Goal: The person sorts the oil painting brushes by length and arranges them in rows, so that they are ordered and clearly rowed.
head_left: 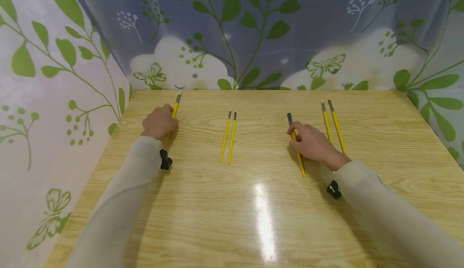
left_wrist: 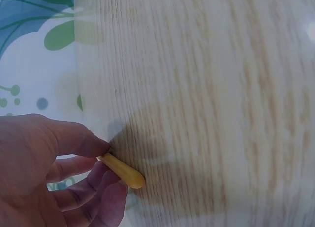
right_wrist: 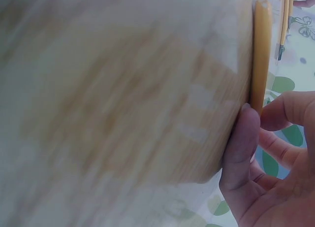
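At the table's far left, my left hand (head_left: 159,122) pinches a yellow-handled paintbrush (head_left: 175,109) with a pale tip pointing away. In the left wrist view, the rounded handle end (left_wrist: 129,177) sticks out between thumb and fingers. Right of centre, my right hand (head_left: 311,141) pinches another yellow paintbrush (head_left: 300,161), dark and flat at its tip. Thumb and forefinger grip its handle (right_wrist: 261,54) in the right wrist view, close to the tabletop. Two thin yellow paintbrushes (head_left: 232,139) lie side by side between the hands.
Two more yellow paintbrushes (head_left: 337,125) lie beyond my right hand, one partly hidden by it. The wooden table (head_left: 203,211) meets a leaf-patterned wall (head_left: 246,58) at the back and another patterned wall (head_left: 47,139) on the left.
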Demonstrator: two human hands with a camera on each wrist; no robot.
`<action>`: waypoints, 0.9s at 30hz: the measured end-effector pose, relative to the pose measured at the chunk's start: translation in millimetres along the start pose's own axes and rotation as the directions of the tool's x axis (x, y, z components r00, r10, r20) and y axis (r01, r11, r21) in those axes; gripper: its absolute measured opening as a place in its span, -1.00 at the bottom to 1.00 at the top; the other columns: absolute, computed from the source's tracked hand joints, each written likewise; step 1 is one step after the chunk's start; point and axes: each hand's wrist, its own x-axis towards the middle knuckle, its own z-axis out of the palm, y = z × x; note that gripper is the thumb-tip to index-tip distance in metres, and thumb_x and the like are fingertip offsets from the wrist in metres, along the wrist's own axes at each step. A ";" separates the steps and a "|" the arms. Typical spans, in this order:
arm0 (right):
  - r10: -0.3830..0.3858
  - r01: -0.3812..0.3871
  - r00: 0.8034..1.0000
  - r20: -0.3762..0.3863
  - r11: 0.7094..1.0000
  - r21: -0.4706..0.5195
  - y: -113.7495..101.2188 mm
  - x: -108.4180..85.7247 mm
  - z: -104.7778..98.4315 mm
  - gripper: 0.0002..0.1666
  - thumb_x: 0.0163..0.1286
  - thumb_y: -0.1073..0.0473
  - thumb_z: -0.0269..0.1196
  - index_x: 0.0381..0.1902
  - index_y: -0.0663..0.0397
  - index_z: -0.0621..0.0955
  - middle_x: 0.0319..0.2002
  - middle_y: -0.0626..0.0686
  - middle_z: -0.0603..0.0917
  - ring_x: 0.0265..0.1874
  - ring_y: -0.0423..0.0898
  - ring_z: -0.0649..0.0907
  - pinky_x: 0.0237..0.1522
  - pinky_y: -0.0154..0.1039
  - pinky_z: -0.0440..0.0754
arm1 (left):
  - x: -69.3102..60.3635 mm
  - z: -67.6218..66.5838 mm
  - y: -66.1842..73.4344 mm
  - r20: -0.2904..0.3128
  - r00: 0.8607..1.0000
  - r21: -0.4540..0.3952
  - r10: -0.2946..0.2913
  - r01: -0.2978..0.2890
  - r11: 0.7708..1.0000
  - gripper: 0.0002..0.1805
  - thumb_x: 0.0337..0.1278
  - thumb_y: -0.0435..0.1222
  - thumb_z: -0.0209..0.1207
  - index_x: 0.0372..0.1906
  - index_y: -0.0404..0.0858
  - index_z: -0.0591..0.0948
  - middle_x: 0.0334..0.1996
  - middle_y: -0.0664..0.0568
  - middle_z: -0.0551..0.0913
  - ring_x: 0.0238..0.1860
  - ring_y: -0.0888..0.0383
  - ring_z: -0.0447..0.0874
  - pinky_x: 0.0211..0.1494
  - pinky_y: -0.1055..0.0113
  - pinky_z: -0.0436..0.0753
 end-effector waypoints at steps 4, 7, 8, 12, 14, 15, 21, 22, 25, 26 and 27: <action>0.004 -0.004 1.000 -0.014 1.000 -0.021 -1.5 -0.4 1.4 -0.61 0.61 0.18 0.15 0.29 0.17 0.56 -0.20 0.18 0.68 -0.38 0.01 0.57 -0.32 -0.13 0.47 | 0.0 0.8 -1.2 -0.007 1.000 0.005 0.005 -0.005 1.000 -0.37 0.62 -0.12 0.10 0.60 -0.29 0.36 0.34 -0.37 0.62 0.06 -0.26 0.68 0.18 -0.22 0.63; 0.010 -0.011 1.000 -0.022 0.998 -0.062 -4.9 -1.1 2.8 -0.61 0.60 0.16 0.14 0.29 0.18 0.55 -0.16 0.20 0.65 -0.34 0.03 0.57 -0.28 -0.09 0.47 | -0.9 1.0 -2.2 -0.009 1.000 0.001 0.006 -0.006 1.000 -0.36 0.61 -0.10 0.09 0.60 -0.30 0.37 0.31 -0.38 0.62 0.04 -0.26 0.67 0.15 -0.19 0.63; 0.015 -0.016 1.000 -0.022 0.997 -0.076 -6.2 -1.4 3.1 -0.60 0.60 0.15 0.14 0.30 0.17 0.54 -0.15 0.20 0.63 -0.33 0.04 0.56 -0.26 -0.07 0.46 | -1.2 1.1 -2.3 -0.009 1.000 -0.002 0.007 -0.007 1.000 -0.36 0.61 -0.09 0.09 0.60 -0.30 0.37 0.31 -0.38 0.62 0.05 -0.26 0.67 0.15 -0.19 0.63; 0.039 -0.042 0.999 -0.028 0.992 -0.120 -11.0 -2.0 4.4 -0.56 0.58 0.13 0.14 0.32 0.17 0.52 -0.10 0.23 0.58 -0.32 0.09 0.54 -0.25 -0.02 0.46 | -1.5 0.5 -0.5 -0.016 1.000 -0.016 0.021 -0.022 1.000 -0.34 0.60 -0.08 0.08 0.61 -0.30 0.36 0.33 -0.38 0.62 0.09 -0.28 0.67 0.16 -0.20 0.63; 0.051 -0.055 0.998 -0.035 0.990 -0.129 -13.1 -1.7 4.8 -0.54 0.57 0.14 0.14 0.33 0.17 0.51 -0.08 0.25 0.57 -0.33 0.10 0.53 -0.27 -0.02 0.45 | -2.5 -0.4 1.3 -0.014 0.999 -0.024 0.032 -0.032 0.999 -0.33 0.60 -0.08 0.08 0.62 -0.30 0.36 0.35 -0.38 0.62 0.10 -0.28 0.67 0.17 -0.22 0.62; 0.056 -0.061 0.998 -0.039 0.989 -0.135 -13.9 -1.5 5.1 -0.54 0.57 0.14 0.14 0.34 0.17 0.51 -0.07 0.26 0.57 -0.34 0.10 0.53 -0.29 -0.04 0.45 | -3.4 -0.8 2.6 -0.012 0.999 -0.027 0.034 -0.034 0.999 -0.33 0.60 -0.08 0.08 0.62 -0.30 0.36 0.35 -0.37 0.62 0.09 -0.28 0.67 0.17 -0.22 0.62; 0.069 -0.073 0.997 -0.036 0.988 -0.135 -16.3 -0.8 5.6 -0.54 0.57 0.15 0.13 0.35 0.16 0.50 -0.06 0.25 0.57 -0.33 0.09 0.51 -0.30 -0.06 0.43 | -10.8 -1.4 9.2 0.013 0.999 -0.031 0.047 -0.046 0.998 -0.33 0.60 -0.08 0.07 0.62 -0.30 0.35 0.34 -0.37 0.63 -0.05 -0.20 0.67 -0.04 -0.06 0.64; 0.067 -0.071 0.997 -0.036 0.989 -0.127 -16.0 -1.0 5.2 -0.55 0.58 0.15 0.13 0.35 0.16 0.50 -0.06 0.25 0.58 -0.32 0.09 0.52 -0.28 -0.05 0.43 | -11.7 -0.8 9.8 0.010 0.999 -0.033 0.053 -0.053 0.998 -0.33 0.60 -0.07 0.07 0.62 -0.30 0.36 0.32 -0.37 0.63 -0.08 -0.18 0.67 -0.09 -0.02 0.62; 0.054 -0.057 0.998 -0.036 0.994 -0.098 -14.4 -1.0 3.5 -0.55 0.58 0.15 0.13 0.34 0.16 0.51 -0.08 0.24 0.61 -0.29 0.10 0.53 -0.25 -0.04 0.44 | -15.6 0.3 13.2 0.006 0.998 -0.052 0.065 -0.064 0.997 -0.33 0.59 -0.07 0.09 0.61 -0.29 0.36 0.29 -0.34 0.65 -0.23 -0.09 0.66 -0.18 0.09 0.56; 0.048 -0.051 0.998 -0.037 0.995 -0.090 -13.8 -0.6 3.0 -0.55 0.58 0.16 0.14 0.34 0.17 0.51 -0.09 0.24 0.61 -0.28 0.10 0.53 -0.25 -0.04 0.45 | -16.4 0.4 14.2 0.009 0.997 -0.063 0.071 -0.070 0.996 -0.33 0.59 -0.07 0.09 0.61 -0.29 0.36 0.25 -0.34 0.67 -0.30 -0.05 0.67 -0.21 0.12 0.55; 0.041 -0.044 0.998 -0.041 0.996 -0.084 -13.2 -0.1 2.5 -0.55 0.57 0.16 0.14 0.33 0.17 0.51 -0.11 0.23 0.62 -0.27 0.09 0.53 -0.24 -0.05 0.44 | -17.2 0.4 15.4 0.014 0.997 -0.074 0.076 -0.075 0.994 -0.33 0.59 -0.06 0.09 0.60 -0.28 0.36 0.22 -0.32 0.69 -0.36 -0.02 0.67 -0.23 0.14 0.53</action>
